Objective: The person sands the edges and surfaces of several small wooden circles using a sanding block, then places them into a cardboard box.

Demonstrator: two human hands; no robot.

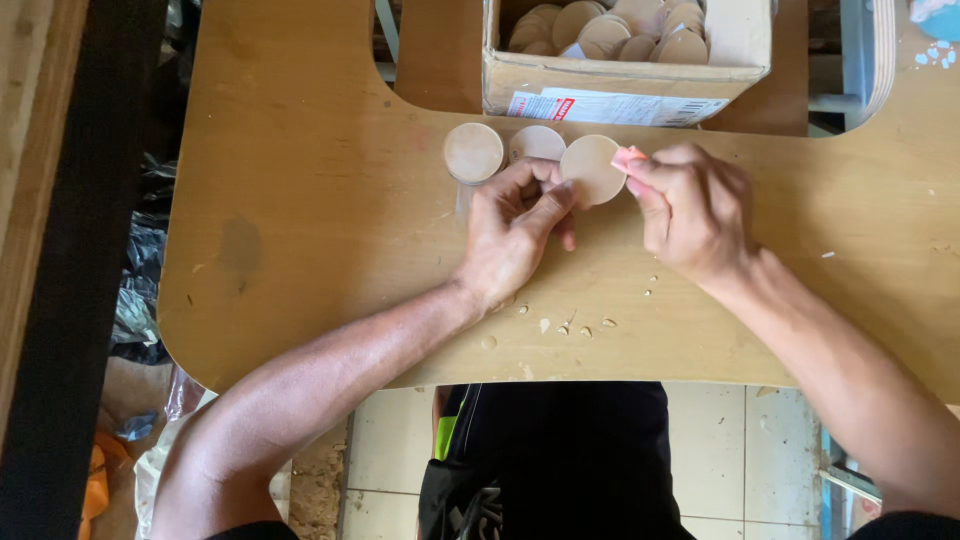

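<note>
My left hand (510,230) pinches a thin round wooden disc (591,169) by its lower edge and holds it upright over the wooden table (320,200). My right hand (690,210) presses a small pink piece, like sandpaper (628,157), against the disc's right rim. Two more discs (473,151) (537,143) lie on the table just left of the held one, behind my left fingers.
A cardboard box (620,85) with several similar discs stands at the table's far edge, right behind my hands. Small wood chips (575,327) lie near the front edge. The table has a cut-out at the back left (385,50). Tiled floor shows below.
</note>
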